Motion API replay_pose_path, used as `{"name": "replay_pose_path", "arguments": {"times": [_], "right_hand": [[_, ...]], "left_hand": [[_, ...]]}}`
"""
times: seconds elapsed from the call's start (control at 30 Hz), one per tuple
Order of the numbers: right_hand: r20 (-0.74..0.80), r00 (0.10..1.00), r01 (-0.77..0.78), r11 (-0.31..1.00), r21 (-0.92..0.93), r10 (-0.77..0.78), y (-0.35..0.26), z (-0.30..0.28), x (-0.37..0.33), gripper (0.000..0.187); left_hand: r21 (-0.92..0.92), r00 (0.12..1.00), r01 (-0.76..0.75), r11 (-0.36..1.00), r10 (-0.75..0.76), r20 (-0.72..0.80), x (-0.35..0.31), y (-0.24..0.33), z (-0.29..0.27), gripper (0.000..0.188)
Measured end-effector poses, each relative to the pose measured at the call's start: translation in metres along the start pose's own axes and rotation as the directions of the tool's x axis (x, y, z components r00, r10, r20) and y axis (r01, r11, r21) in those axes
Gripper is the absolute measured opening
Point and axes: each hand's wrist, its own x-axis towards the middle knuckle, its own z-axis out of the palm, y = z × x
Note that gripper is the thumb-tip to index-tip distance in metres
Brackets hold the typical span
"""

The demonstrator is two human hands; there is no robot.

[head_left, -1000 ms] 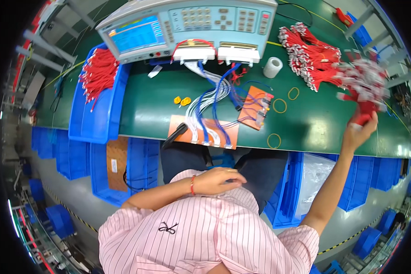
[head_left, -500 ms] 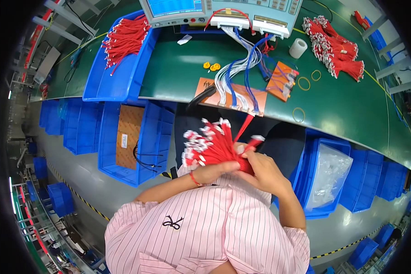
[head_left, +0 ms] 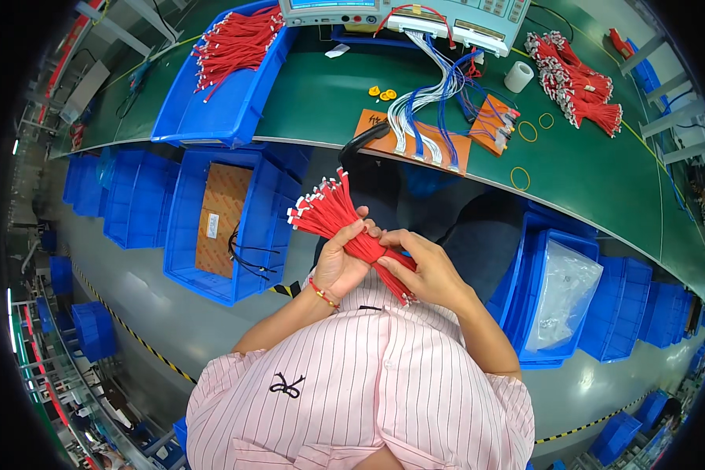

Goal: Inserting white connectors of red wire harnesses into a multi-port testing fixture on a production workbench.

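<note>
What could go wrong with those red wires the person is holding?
The red wire bundle is held away from the table, so if the left hand and right hand loosened, some wires might drop to the floor. Also, the bundle's fanned-out end looks close to the black lead at the table's edge, so a white tip could perhaps catch on it.

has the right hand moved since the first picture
Yes, the right hand moved left and back, from over the green bench to short of its near edge.
</note>
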Motion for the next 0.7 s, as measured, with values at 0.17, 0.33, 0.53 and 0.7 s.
{"name": "replay_pose_path", "arguments": {"times": [0.17, 0.33, 0.53, 0.7], "right_hand": [[-0.001, 0.998, -0.065, 0.994, -0.088, 0.065, 0.005, -0.01, -0.012, 0.018], [0.097, 0.99, -0.093, 0.99, -0.106, 0.104, 0.004, -0.011, -0.009, 0.021], [0.265, 0.963, -0.034, 0.997, -0.07, 0.052, 0.024, -0.01, -0.001, 0.014], [0.299, 0.953, -0.089, 0.989, 0.117, 0.05, 0.035, -0.002, 0.007, 0.011]], "left_hand": [[-0.056, 0.996, 0.049, 0.997, -0.053, -0.067, 0.012, -0.008, -0.011, 0.016], [-0.031, 0.972, 0.072, 0.997, -0.077, -0.222, 0.013, -0.013, -0.004, 0.008], [-0.027, 0.96, 0.13, 0.991, -0.133, -0.246, 0.016, -0.013, -0.021, 0.013], [-0.027, 0.959, 0.169, 0.985, -0.171, -0.225, 0.024, -0.005, -0.025, 0.014]]}}
